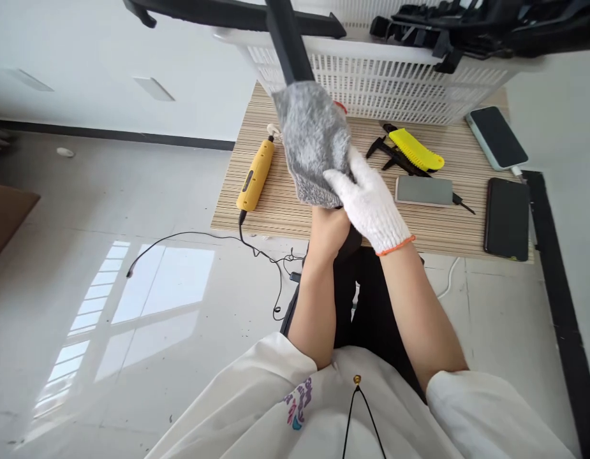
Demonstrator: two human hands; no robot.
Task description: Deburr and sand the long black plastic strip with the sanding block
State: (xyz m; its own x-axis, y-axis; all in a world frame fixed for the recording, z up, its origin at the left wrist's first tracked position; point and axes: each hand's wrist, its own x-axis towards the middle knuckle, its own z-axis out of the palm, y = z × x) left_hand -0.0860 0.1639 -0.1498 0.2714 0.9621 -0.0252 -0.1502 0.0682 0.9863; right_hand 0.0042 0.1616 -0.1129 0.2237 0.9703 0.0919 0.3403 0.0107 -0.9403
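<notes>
A long black bar (292,51) slants up from my hands, with a grey cloth (311,137) draped around its middle. My left hand (333,224), bare, is closed just below the cloth, apparently around the lower part of the bar; its fingers are mostly hidden. My right hand (368,197) wears a white knit glove with an orange cuff. Its thumb and fingers press the cloth from the right side, so the bar inside does not show there. A small orange edge peeks out behind the cloth, and I cannot make out what it belongs to.
A white plastic basket (385,83) with black parts stands at the table's back. Left on the wooden table (285,220) lies a yellow corded rotary tool (256,175). To the right are a yellow-handled brush (416,150), black calipers (395,153), a grey-green block (423,190) and two phones (508,220).
</notes>
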